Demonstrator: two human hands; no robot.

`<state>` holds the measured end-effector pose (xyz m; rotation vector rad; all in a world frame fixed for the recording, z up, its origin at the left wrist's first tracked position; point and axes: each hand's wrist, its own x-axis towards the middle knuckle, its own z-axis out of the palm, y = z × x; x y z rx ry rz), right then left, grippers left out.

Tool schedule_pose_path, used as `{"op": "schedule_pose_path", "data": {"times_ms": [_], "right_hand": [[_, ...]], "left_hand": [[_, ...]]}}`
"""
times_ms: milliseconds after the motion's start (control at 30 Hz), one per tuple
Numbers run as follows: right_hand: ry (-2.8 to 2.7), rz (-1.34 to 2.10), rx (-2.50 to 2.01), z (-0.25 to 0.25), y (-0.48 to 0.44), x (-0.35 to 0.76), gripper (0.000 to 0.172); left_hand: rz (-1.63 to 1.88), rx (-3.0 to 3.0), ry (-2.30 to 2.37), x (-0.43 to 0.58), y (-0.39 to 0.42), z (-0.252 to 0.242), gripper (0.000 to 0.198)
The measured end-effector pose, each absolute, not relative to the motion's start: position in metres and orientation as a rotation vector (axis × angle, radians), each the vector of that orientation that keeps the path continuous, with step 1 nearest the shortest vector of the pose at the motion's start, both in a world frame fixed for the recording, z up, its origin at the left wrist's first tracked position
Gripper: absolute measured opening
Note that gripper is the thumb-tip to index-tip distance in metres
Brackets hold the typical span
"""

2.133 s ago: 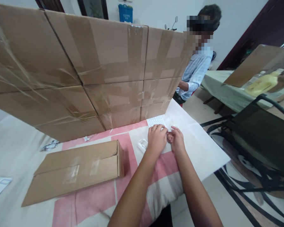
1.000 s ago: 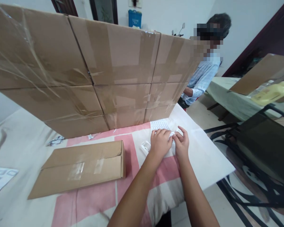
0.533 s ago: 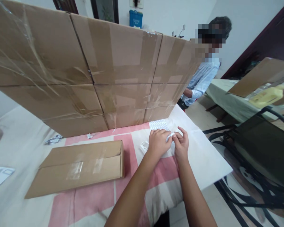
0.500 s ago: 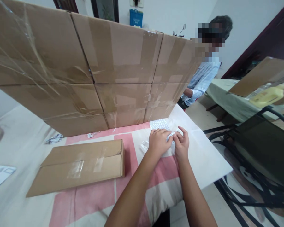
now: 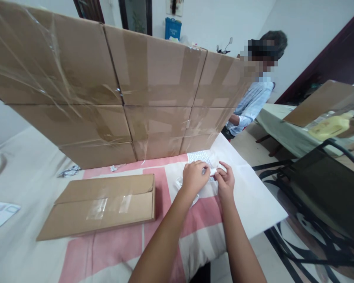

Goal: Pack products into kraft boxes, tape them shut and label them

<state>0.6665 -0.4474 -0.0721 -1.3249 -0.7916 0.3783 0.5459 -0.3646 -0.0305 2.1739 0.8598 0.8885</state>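
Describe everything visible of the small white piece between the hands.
The piece is small, white and short where it shows; material and full shape are unclear. The left hand and right hand hold it at their fingertips from either side, partly covering it, near the printed sheet.

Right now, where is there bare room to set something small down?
Bare white sheet shows right of the right hand, and checked cloth between the taped box and left forearm. It is crowded around the left hand: small white item, printed paper, white piece; stacked cartons behind.
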Motion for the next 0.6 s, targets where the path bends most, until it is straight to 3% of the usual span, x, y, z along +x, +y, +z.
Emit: {"op": "schedule_pose_path", "data": {"times_ms": [167, 300, 433, 600], "right_hand": [[-0.55, 0.162, -1.66, -0.079, -0.448, 0.682, 0.031], [-0.535, -0.04, -1.861, -0.084, -0.451, 0.694, 0.037], [-0.877, -0.259, -2.052, -0.09, -0.447, 0.693, 0.039], [-1.348, -0.169, -2.284, -0.099, -0.436, 0.682, 0.046]], "left_hand": [[1.06, 2.165, 0.853, 0.533, -0.355, -0.018, 0.016], [1.315, 2.058, 0.871, 0.511, -0.345, 0.002, 0.013], [1.429, 1.841, 0.89, 0.499, -0.341, 0.012, 0.015], [1.427, 1.76, 0.83, 0.504, -0.342, 0.009, 0.016]]}}
